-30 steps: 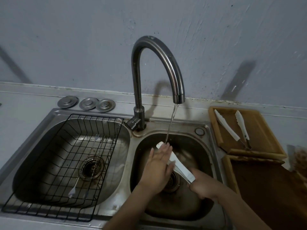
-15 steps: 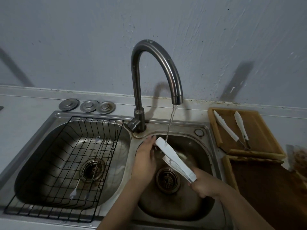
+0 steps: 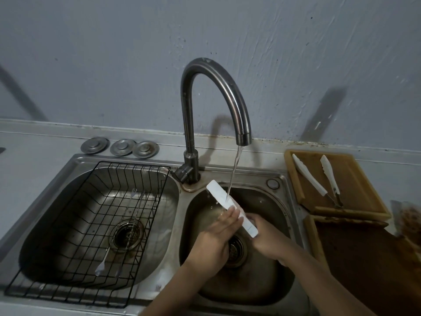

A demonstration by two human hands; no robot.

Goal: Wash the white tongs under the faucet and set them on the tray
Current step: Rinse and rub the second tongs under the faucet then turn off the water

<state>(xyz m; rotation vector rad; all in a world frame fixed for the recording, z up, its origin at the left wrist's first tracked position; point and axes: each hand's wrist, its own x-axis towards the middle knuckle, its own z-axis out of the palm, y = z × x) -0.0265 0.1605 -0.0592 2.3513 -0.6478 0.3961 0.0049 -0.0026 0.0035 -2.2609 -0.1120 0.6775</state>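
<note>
The flat white plastic tongs [image 3: 230, 209] lie slanted over the right basin of the stainless steel double sink [image 3: 282, 185], their upper end just under the thin stream of water [image 3: 234, 172] falling from the curved dark metal faucet [image 3: 211, 87]; the stream strikes the white blade near its middle. The right hand [image 3: 270, 236] is clamped around the lower end of the tongs, while the left hand [image 3: 216, 238] is pressed against their side, fingers [image 3: 231, 215] flat on the blade, in what looks like a rubbing stroke. To do this step well, it seems wise to turn the tongs so both arms and their inner faces pass through the stream, keeping the grip low and firm because wet plastic is likely slippery. The wooden tray [image 3: 355, 179] sits on the desk just right of the sink, and it already carries another pair of white tongs [image 3: 319, 179], so free space remains beside them for setting this pair down after rinsing.
</note>
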